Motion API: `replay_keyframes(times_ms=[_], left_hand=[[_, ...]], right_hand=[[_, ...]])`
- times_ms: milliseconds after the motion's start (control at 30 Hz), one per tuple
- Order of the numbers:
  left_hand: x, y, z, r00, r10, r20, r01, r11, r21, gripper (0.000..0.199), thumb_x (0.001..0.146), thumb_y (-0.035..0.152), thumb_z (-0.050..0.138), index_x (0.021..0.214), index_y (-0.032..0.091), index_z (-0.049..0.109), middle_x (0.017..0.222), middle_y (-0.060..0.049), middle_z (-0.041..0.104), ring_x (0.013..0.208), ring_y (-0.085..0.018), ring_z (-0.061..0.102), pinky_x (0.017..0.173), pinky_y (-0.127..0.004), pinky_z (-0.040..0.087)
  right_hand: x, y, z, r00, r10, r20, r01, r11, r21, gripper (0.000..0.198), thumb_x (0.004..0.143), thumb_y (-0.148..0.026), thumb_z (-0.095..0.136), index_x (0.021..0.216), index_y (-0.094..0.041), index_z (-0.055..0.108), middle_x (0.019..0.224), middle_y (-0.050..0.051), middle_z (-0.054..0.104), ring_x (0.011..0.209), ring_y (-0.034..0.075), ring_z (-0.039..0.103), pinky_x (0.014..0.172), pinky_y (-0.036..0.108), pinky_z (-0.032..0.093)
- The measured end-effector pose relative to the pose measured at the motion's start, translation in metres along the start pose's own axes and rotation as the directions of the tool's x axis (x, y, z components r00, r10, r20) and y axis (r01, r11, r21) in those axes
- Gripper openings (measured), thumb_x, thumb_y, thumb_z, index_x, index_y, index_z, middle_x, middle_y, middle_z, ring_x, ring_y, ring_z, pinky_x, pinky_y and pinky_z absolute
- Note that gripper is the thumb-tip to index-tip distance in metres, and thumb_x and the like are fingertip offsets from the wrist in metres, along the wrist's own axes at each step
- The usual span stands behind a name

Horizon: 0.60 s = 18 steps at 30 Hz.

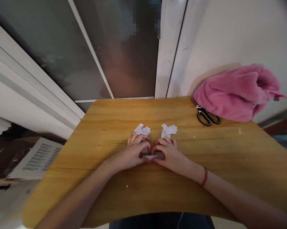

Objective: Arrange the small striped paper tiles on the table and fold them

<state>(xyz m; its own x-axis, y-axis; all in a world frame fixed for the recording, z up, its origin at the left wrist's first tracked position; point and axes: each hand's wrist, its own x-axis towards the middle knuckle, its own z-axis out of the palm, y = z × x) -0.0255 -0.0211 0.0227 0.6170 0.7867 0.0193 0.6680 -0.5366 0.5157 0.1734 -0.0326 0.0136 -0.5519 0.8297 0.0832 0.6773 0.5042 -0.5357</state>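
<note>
Between my two hands, low over the middle of the table, is a small piece of white paper. The thumb and fingers of my left hand close on its left end. My right hand, with a red band on the wrist, pinches its right end. Just beyond the left fingers lies a loose pile of white paper pieces. A second paper pile sits past the right fingers. The fingers partly hide both piles, and the underside of the held paper is out of sight.
Black-handled scissors lie at the table's back right, blades under a pink plush cloth. Tiny paper scraps dot the wooden table. A glass sliding door stands behind it. On the left is a cardboard box.
</note>
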Motion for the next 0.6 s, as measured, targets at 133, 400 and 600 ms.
replay_keyframes(times_ms=[133, 400, 600], left_hand=[[0.0, 0.006, -0.012, 0.999, -0.036, 0.019, 0.037, 0.998, -0.058, 0.028, 0.077, 0.05, 0.057, 0.09, 0.026, 0.057, 0.12, -0.003, 0.042, 0.117, -0.025, 0.032, 0.1, -0.041, 0.026], [-0.002, -0.005, -0.029, 0.998, -0.064, -0.023, 0.064, 0.998, 0.016, 0.014, 0.079, 0.029, 0.058, 0.092, 0.026, 0.054, 0.116, -0.001, 0.044, 0.11, -0.022, 0.036, 0.097, -0.039, 0.03], [-0.002, -0.02, -0.034, 0.989, -0.123, 0.087, 0.123, 0.992, -0.002, 0.025, 0.073, 0.034, 0.065, 0.095, 0.027, 0.054, 0.104, -0.001, 0.044, 0.103, -0.022, 0.039, 0.089, -0.035, 0.036]], right_hand=[[-0.001, -0.001, -0.009, 1.0, 0.013, 0.003, -0.013, 0.999, 0.044, 0.01, 0.077, -0.035, 0.064, 0.076, -0.025, 0.064, 0.087, 0.001, 0.057, 0.093, 0.02, 0.044, 0.082, 0.037, 0.026], [0.001, 0.015, -0.038, 0.976, 0.122, 0.18, -0.156, 0.97, 0.188, 0.013, 0.078, -0.035, 0.062, 0.076, -0.022, 0.063, 0.067, -0.003, 0.061, 0.07, 0.014, 0.053, 0.076, 0.032, 0.033], [-0.001, 0.013, -0.033, 0.971, 0.136, 0.198, -0.172, 0.969, 0.177, 0.018, 0.076, -0.028, 0.063, 0.092, -0.022, 0.06, 0.075, -0.002, 0.065, 0.07, 0.013, 0.055, 0.08, 0.033, 0.033]])
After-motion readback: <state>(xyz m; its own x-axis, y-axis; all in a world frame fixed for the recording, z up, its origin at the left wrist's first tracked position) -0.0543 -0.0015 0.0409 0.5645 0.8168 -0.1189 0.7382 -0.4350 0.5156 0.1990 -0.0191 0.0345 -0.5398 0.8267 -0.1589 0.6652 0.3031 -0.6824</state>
